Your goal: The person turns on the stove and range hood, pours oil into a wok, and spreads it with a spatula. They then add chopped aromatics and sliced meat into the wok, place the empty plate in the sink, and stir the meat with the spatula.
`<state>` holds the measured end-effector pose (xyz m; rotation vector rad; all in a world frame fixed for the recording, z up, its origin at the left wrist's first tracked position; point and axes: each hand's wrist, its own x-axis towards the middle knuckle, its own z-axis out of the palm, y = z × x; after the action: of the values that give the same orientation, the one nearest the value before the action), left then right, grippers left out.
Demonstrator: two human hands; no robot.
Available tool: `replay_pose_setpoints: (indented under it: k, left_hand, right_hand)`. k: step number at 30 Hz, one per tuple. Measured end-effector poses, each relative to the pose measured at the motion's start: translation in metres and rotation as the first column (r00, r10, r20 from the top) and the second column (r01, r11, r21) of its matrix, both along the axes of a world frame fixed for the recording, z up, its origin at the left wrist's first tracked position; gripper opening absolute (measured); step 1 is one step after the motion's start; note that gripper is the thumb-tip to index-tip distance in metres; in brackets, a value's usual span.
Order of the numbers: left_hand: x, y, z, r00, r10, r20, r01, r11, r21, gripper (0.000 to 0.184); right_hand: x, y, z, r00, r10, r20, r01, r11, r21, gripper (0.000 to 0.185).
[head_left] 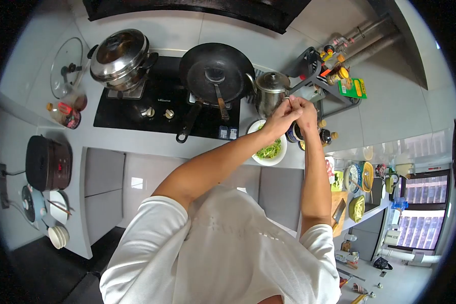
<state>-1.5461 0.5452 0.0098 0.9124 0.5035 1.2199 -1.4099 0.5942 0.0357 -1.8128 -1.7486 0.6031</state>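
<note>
Inspection of the counter and hob, my 2 hands in view.

Item 1, hands: my left hand (279,122) and right hand (306,115) meet at the right of the lidded metal pot (269,96), fingers bent in and fingertips close together. Whether something small is pinched between them, or the fingers are on the pot's handle, I cannot tell; the fingers hide it.

Item 2, location: the metal pot stands upright just right of the hob (124,119), its lid on. The white bowl (274,160) sits on the counter nearer to me, partly hidden by my left forearm, with green vegetables (269,150) in it.

Item 3, status: the greens appear cut up and gathered in the bowl, so I judge that preparation done. They lie outside the wok (195,66), which rests on the right burner with 1 turner (221,101) in it; cooking of the greens I therefore record as not yet done. Whether the burner is lit I cannot confirm.

Item 4, surroundings: 1 lidded steel pot (119,53) is over the left burner. To my right, 1 knife (339,209) lies on the chopping board (337,197).
</note>
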Motion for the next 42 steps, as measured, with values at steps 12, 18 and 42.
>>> replay_pose_setpoints:
  k: [12,18,42]
  left_hand:
    - [-0.017,-0.002,0.002,0.999,-0.009,-0.033,0.011,0.998,0.057,0.047]
    - [-0.054,-0.004,-0.005,0.647,0.246,-0.722,-0.113,0.967,0.229,0.037]
    - [-0.201,-0.001,-0.002,-0.217,0.279,-0.935,-0.100,0.947,0.306,0.023]
  right_hand:
    - [-0.023,-0.011,0.018,0.998,-0.053,0.032,0.054,0.998,-0.020,0.045]
    - [-0.015,-0.002,0.006,0.995,-0.051,0.085,0.055,0.998,-0.043,0.048]
    - [-0.025,-0.005,0.014,0.988,-0.008,0.152,0.017,0.998,-0.057,0.048]
